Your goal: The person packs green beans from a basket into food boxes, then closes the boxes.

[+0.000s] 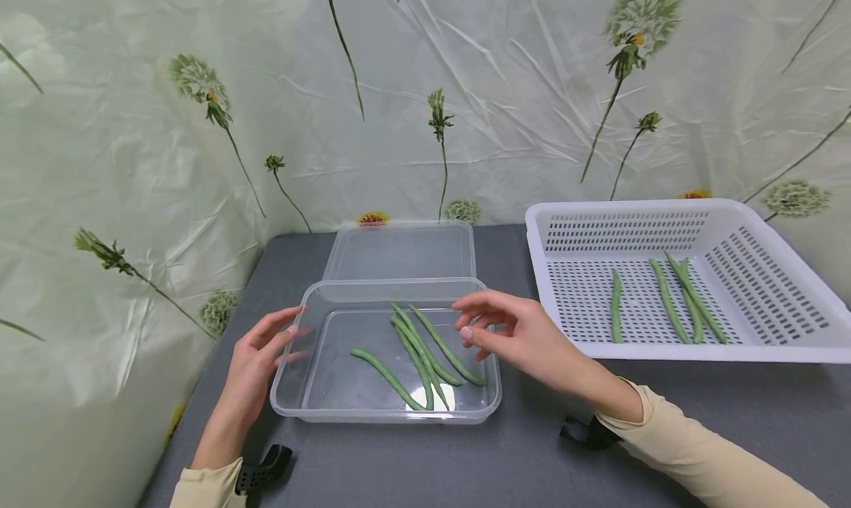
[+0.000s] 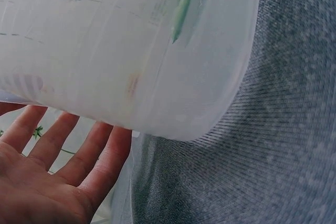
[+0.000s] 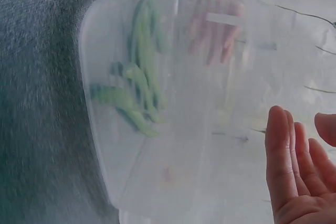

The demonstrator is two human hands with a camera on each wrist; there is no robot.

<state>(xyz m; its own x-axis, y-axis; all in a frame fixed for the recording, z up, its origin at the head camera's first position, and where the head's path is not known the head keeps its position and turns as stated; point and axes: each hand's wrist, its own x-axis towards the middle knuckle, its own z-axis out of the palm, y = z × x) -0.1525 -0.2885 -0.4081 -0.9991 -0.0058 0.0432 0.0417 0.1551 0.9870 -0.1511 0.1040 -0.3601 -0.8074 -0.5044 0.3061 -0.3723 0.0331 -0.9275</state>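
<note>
A clear plastic container (image 1: 319,393) holds several green beans (image 1: 382,375) toward its right side. My left hand (image 1: 249,371) is at the container's left wall, its fingers extended; in the left wrist view the fingertips of this left hand (image 2: 68,177) reach the container's edge (image 2: 194,108). At the right rim, my right hand (image 1: 515,334) has loosely bent fingers with nothing between them. In the right wrist view the right hand (image 3: 299,177) appears apart from the container, and beans (image 3: 142,61) show through the plastic.
Behind the container lies a clear lid (image 1: 405,253). A white perforated basket (image 1: 665,351) stands at the right with several green beans (image 1: 668,301) on its floor. All rest on a grey cloth-covered table (image 1: 425,464), with a flower-patterned sheet (image 1: 372,161) behind.
</note>
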